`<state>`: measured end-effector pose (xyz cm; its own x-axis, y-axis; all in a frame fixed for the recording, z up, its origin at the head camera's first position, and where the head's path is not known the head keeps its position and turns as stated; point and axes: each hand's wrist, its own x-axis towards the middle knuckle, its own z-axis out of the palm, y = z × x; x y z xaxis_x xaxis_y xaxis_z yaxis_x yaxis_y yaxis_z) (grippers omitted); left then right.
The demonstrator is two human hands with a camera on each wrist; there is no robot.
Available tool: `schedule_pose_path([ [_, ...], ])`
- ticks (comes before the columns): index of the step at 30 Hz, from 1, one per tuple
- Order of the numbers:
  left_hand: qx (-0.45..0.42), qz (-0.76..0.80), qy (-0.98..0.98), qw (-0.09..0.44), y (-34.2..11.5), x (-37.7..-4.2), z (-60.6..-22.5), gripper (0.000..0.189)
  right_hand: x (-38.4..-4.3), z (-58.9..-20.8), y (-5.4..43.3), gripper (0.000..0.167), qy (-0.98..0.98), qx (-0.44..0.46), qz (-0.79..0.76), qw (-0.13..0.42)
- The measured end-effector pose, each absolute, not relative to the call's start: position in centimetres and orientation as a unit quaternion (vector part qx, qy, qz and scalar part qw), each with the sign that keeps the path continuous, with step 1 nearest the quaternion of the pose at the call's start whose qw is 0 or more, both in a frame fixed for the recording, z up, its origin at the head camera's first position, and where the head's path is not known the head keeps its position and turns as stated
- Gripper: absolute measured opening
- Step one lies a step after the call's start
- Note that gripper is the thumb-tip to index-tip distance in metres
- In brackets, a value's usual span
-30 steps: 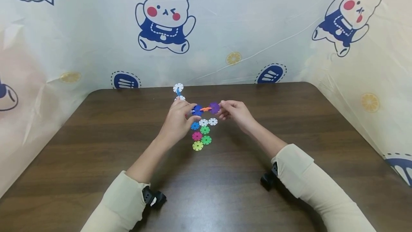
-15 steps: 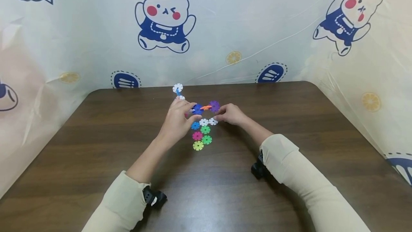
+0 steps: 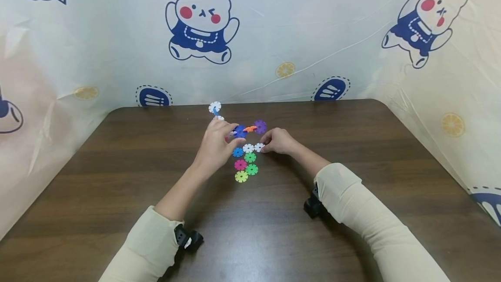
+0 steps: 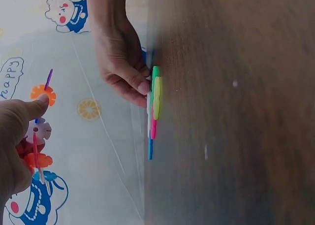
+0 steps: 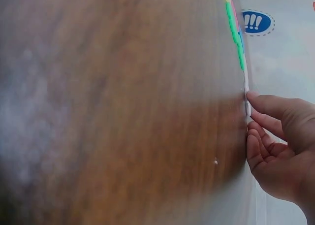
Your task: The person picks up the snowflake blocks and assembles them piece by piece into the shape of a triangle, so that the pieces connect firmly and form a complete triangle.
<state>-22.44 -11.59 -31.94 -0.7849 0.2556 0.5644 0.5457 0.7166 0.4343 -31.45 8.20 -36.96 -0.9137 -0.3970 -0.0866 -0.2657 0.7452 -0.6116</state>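
My left hand (image 3: 211,148) grips a chain of interlocking plastic discs with notched rims, held up off the table. From its right side stick out a dark blue disc (image 3: 240,132), an orange disc (image 3: 250,129) and a purple disc (image 3: 260,126). A white disc (image 3: 214,107) shows at the chain's far end, and the fingers hide the middle part. Below the chain, my right hand (image 3: 280,141) pinches the edge of a loose white disc (image 3: 258,147) lying on the table. In the right wrist view, thumb and index finger meet at that disc's edge.
Loose discs lie flat beside the right hand's disc: another white disc (image 3: 248,148), a blue disc (image 3: 238,152), two green, a pink disc (image 3: 240,165) and a yellow disc (image 3: 241,176). The brown table (image 3: 250,229) ends at a printed curtain (image 3: 274,25) behind.
My right hand has left the purple disc's side and come down to the loose white disc on the table. The left hand keeps the chain, whose purple end has risen slightly.
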Motion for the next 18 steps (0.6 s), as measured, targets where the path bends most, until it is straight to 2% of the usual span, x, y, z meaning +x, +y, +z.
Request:
schedule_pose_path([
  [8,-0.219,-0.309,-0.895,0.235,-11.61,-22.35,-31.86,0.039,-31.36,-36.96,8.15,0.023,0.928,-0.182,-0.312,0.097],
  [18,-0.213,-0.309,-0.898,0.228,-11.65,-22.29,-31.86,0.039,-30.56,-36.58,8.67,0.008,0.916,-0.169,-0.357,0.072],
])
